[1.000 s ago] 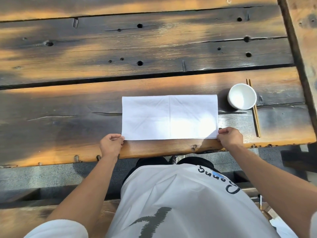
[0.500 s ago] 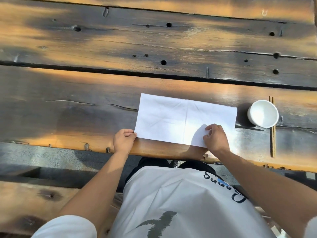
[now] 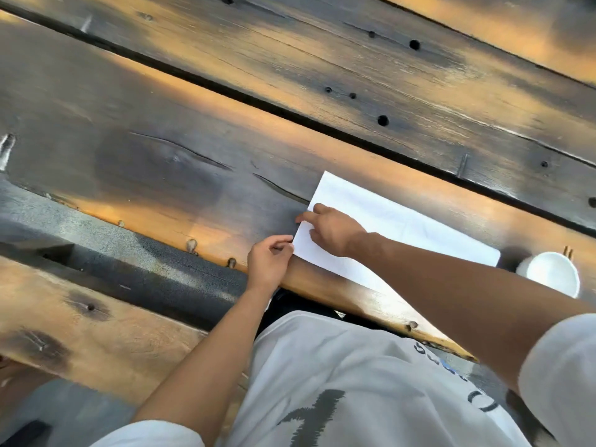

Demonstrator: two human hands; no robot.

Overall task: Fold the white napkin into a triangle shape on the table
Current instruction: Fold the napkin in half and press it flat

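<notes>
The white napkin [image 3: 406, 221] lies flat on the wooden table [image 3: 193, 175], close to its near edge. My left hand [image 3: 269, 261] pinches the napkin's near left corner at the table's edge. My right hand [image 3: 333, 230] reaches across the napkin to its left edge, fingers bent on a folded-over layer that it holds there. My right forearm hides much of the napkin's near side, so the fold line is not visible.
A small white bowl [image 3: 553, 274] stands just right of the napkin, with wooden chopsticks [image 3: 567, 251] poking out behind it. A wooden bench [image 3: 96, 333] runs below the table's near edge. Dark gaps separate the table planks.
My right hand has carried the napkin's near right corner leftward across the cloth to its left edge. My left hand has kept its pinch on the near left corner. The view has swung left.
</notes>
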